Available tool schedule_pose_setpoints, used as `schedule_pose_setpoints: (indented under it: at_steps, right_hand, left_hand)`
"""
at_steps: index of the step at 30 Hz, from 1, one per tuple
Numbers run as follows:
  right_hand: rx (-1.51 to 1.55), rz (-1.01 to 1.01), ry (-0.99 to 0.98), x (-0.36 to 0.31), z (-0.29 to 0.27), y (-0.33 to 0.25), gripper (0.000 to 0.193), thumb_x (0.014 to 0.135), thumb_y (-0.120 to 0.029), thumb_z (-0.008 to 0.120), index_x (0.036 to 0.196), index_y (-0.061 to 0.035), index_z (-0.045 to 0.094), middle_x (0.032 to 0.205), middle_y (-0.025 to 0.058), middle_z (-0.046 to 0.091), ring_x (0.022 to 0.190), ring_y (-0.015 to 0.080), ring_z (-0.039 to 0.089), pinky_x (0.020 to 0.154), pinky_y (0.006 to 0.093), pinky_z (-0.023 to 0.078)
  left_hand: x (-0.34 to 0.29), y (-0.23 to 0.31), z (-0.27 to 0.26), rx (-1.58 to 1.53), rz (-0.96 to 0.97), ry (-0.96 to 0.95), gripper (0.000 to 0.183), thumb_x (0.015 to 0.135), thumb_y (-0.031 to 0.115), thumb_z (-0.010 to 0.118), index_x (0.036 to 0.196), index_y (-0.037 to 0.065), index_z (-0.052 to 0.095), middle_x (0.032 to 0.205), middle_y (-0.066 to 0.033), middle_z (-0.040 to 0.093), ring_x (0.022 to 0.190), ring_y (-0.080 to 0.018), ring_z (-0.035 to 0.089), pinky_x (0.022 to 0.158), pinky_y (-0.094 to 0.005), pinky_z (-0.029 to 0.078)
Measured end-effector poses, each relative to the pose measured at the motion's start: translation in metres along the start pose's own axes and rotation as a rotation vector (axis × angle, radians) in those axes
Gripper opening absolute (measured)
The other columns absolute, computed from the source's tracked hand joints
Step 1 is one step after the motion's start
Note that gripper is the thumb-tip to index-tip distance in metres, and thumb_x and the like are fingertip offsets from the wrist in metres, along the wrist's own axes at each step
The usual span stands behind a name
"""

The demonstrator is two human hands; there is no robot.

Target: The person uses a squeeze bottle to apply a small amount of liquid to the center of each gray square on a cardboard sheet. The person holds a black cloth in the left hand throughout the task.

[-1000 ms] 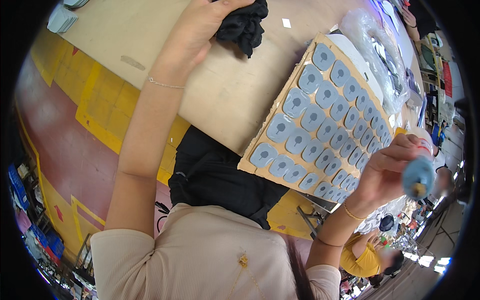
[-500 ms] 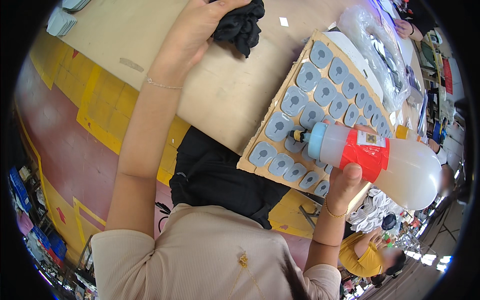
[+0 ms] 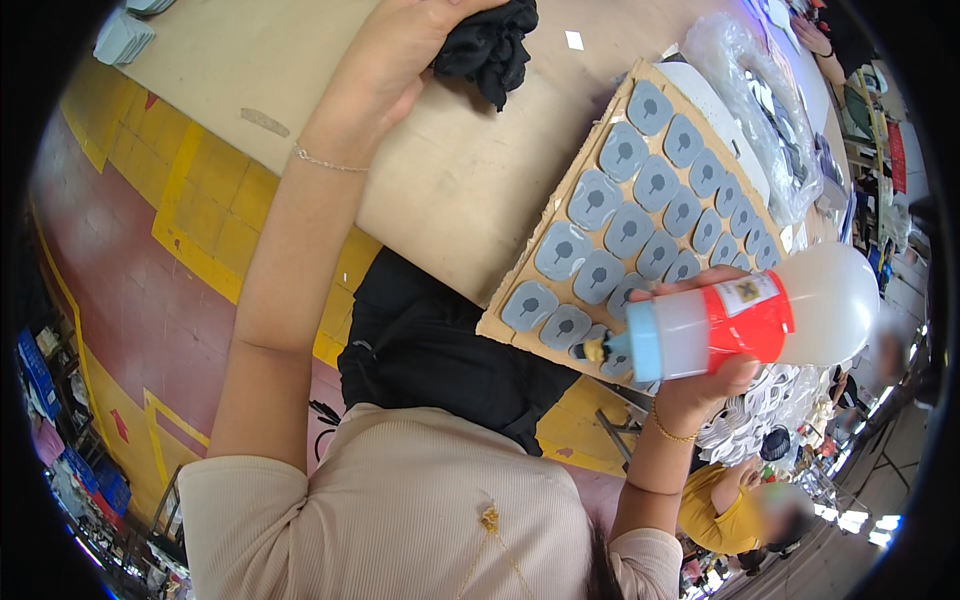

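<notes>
My right hand (image 3: 700, 375) is wrapped round a translucent squeeze bottle (image 3: 825, 305) with a red band and a pale blue cap. The bottle lies tilted in the air, its dark nozzle over the near rows of several grey rounded pieces (image 3: 597, 197), each with a darker round mark. Those pieces lie in rows on a tan cardboard sheet (image 3: 540, 240). Whether the nozzle touches a piece, I cannot tell. At the top, my left hand (image 3: 410, 45) grips a bunched black cloth (image 3: 490, 50) on the table; part of that hand is cut off by the frame edge.
The cardboard overhangs the near edge of the beige table (image 3: 430, 190). Clear plastic wrapping (image 3: 745, 120) lies beyond it. Grey stacks (image 3: 124, 38) stand at the far left. A pile of white pieces (image 3: 755, 410) and a person in yellow (image 3: 725, 510) are at the right.
The bottle in my right hand has moved nearer and turned more level, its nozzle shifting to the near rows. My left hand and the black cloth have shifted slightly right.
</notes>
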State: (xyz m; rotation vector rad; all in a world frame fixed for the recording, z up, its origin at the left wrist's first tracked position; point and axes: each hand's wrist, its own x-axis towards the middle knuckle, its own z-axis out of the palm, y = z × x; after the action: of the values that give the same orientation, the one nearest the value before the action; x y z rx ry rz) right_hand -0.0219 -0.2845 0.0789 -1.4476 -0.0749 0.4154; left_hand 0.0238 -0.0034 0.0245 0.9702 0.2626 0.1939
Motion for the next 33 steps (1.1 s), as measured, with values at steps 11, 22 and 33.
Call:
schedule_pose_setpoints:
  at_steps: [11, 22, 33]
  right_hand:
    - [-0.203, -0.369, 0.074, -0.022, -0.009, 0.020, 0.077, 0.058, -0.052, 0.072, 0.106, -0.0027, 0.038, 0.096, 0.0155, 0.054, 0.092, 0.0280, 0.056, 0.084, 0.0518, 0.043]
    - [0.128, -0.344, 0.029, -0.018, 0.000, 0.031, 0.075, 0.058, -0.048, 0.074, 0.106, -0.0034, 0.037, 0.101, 0.0156, 0.053, 0.096, 0.0283, 0.054, 0.087, 0.0497, 0.042]
    - [-0.204, -0.350, 0.130, 0.007, 0.009, 0.014, 0.075, 0.058, -0.040, 0.077, 0.107, 0.0019, 0.038, 0.101, 0.0137, 0.048, 0.093, 0.0298, 0.056, 0.082, 0.0433, 0.047]
  left_hand:
    - [0.000, -0.002, 0.001, -0.014, 0.012, -0.004, 0.013, 0.080, 0.007, 0.056, 0.089, 0.005, 0.047, 0.079, -0.0060, 0.057, 0.065, -0.0134, 0.058, 0.061, -0.0246, 0.050]
    - [0.001, -0.003, 0.001, -0.013, 0.014, -0.018, 0.013, 0.080, 0.007, 0.056, 0.089, 0.005, 0.047, 0.080, -0.0065, 0.057, 0.066, -0.0137, 0.059, 0.062, -0.0247, 0.050]
    - [0.000, 0.000, 0.002, 0.007, -0.009, 0.005, 0.013, 0.080, 0.007, 0.056, 0.090, 0.005, 0.048, 0.080, -0.0056, 0.057, 0.066, -0.0125, 0.058, 0.061, -0.0237, 0.049]
